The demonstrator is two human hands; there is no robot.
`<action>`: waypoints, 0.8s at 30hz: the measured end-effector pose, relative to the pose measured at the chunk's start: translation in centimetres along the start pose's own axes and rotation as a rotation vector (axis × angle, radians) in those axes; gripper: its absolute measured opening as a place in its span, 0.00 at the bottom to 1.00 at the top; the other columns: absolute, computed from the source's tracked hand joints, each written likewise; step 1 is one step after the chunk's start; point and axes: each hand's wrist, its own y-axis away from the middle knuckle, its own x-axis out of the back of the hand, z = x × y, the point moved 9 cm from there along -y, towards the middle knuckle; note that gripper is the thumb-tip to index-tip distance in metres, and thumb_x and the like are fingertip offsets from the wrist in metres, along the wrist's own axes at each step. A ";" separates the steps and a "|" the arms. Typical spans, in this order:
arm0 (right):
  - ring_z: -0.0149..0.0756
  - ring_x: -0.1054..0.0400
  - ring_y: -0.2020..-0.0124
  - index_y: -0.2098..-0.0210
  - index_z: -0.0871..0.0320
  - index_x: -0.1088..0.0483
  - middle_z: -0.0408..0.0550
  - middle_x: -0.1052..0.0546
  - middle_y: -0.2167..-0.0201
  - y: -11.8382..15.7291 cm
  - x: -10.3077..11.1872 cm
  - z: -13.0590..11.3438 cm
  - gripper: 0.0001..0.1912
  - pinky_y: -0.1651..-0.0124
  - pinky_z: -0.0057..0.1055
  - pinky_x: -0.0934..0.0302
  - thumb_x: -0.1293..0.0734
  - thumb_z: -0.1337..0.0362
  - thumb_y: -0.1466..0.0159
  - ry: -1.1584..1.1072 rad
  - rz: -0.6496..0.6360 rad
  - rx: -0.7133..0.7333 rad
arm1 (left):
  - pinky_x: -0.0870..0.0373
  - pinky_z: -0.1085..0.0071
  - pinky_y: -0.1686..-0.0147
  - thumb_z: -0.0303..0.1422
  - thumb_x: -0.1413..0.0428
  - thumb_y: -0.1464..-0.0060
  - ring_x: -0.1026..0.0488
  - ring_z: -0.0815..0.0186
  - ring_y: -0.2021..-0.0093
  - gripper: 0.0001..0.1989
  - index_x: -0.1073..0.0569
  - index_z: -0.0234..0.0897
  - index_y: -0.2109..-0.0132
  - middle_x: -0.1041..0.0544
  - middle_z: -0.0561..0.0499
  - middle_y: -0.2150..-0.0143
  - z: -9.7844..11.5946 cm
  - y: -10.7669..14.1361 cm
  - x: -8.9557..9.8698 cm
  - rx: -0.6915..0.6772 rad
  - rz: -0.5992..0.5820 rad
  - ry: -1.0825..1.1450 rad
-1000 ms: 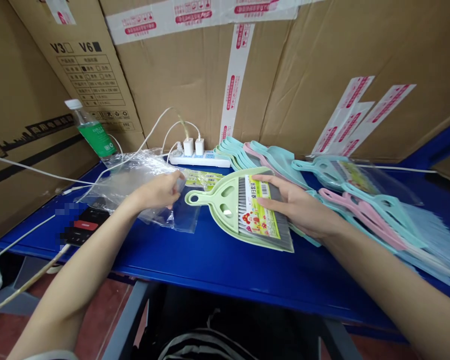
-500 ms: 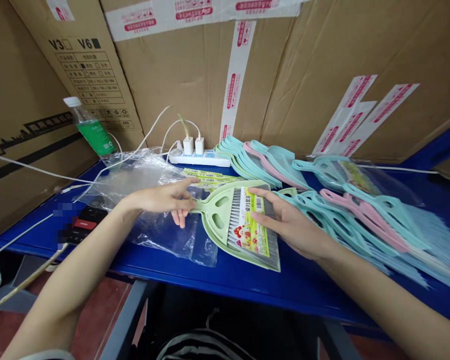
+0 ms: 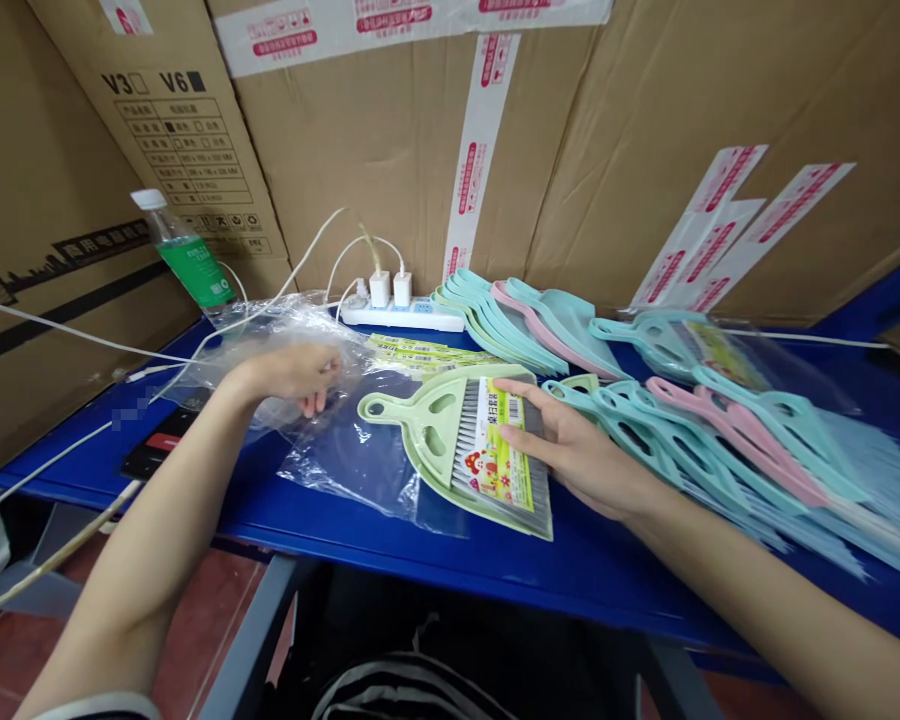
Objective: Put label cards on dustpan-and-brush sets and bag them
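My right hand [image 3: 562, 440] grips the bristle end of a green dustpan [image 3: 429, 425] with its brush, thumb and fingers on the printed card [image 3: 502, 450]. The dustpan's handle points left and overlaps a clear plastic bag [image 3: 360, 470]. Over the bags at the left is my left hand [image 3: 300, 378], its fingers curled and blurred; whether it pinches any film cannot be made out. Yellow-green printed cards [image 3: 420, 352] lie behind the dustpan.
Stacked dustpans [image 3: 510, 320] stand at the back, and several brushes [image 3: 720, 450] lie on the right. A power strip [image 3: 412, 315] with white cables, a green-labelled bottle [image 3: 195, 262] and a black phone-like object [image 3: 154, 450] are on the blue table [image 3: 570, 590].
My left hand has let go of the dustpan's handle and moved left over the plastic bags. My right hand still holds the dustpan and brush, nearly in the same place.
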 end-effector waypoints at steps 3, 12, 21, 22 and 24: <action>0.45 0.28 0.49 0.37 0.50 0.43 0.50 0.25 0.47 0.1 -0.3 -0.1 0.41 0.44 0.49 0.33 0.26 0.51 0.46 0.004 -0.013 -0.007 | 0.33 0.74 0.76 0.33 0.58 0.44 0.26 0.66 0.79 0.13 0.36 0.36 0.53 0.25 0.53 0.79 1.0 -0.3 -1.0 -0.084 -0.050 0.139; 0.45 0.29 0.48 0.36 0.48 0.43 0.50 0.26 0.47 0.2 -0.8 0.2 0.38 0.42 0.50 0.36 0.28 0.53 0.43 -0.012 -0.046 -0.030 | 0.34 0.75 0.76 0.37 0.53 0.43 0.25 0.67 0.77 0.11 0.34 0.35 0.56 0.24 0.51 0.77 2.3 -0.8 -3.1 -0.214 -0.187 0.187; 0.43 0.32 0.44 0.37 0.48 0.42 0.51 0.28 0.44 0.3 -1.2 0.2 0.29 0.40 0.47 0.38 0.35 0.57 0.36 -0.076 -0.051 -0.076 | 0.41 0.75 0.74 0.35 0.50 0.49 0.35 0.71 0.77 0.09 0.31 0.36 0.73 0.30 0.55 0.77 2.9 -0.8 -0.9 -0.297 0.013 -0.105; 0.43 0.32 0.43 0.37 0.48 0.41 0.51 0.28 0.44 0.2 -1.2 0.2 0.28 0.40 0.46 0.38 0.35 0.57 0.36 -0.076 -0.058 -0.068 | 0.42 0.75 0.73 0.34 0.50 0.49 0.35 0.71 0.75 0.09 0.30 0.36 0.73 0.30 0.55 0.77 2.8 -0.8 -0.5 -0.308 0.042 -0.125; 0.42 0.33 0.42 0.39 0.47 0.39 0.51 0.28 0.44 0.2 -1.3 0.2 0.26 0.39 0.46 0.39 0.35 0.57 0.36 -0.069 -0.077 -0.052 | 0.42 0.75 0.72 0.33 0.50 0.49 0.35 0.70 0.74 0.08 0.29 0.36 0.71 0.30 0.55 0.75 2.7 -0.7 0.0 -0.320 0.070 -0.144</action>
